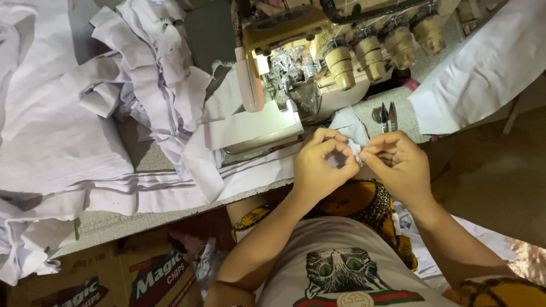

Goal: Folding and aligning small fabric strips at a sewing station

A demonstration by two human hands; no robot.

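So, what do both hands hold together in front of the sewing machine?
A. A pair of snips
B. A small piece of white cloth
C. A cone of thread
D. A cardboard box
B: the left hand and right hand pinch a small piece of white cloth between their fingertips, while the snips lie untouched on the table beyond them.

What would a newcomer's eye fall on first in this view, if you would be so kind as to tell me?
First, the left hand and right hand, meeting at centre and pinching a small piece of white fabric between them. Just behind sits the yellowed sewing machine with its lit plate and row of thread cones. To the left, a big heap of white cloth pieces spreads over the table.
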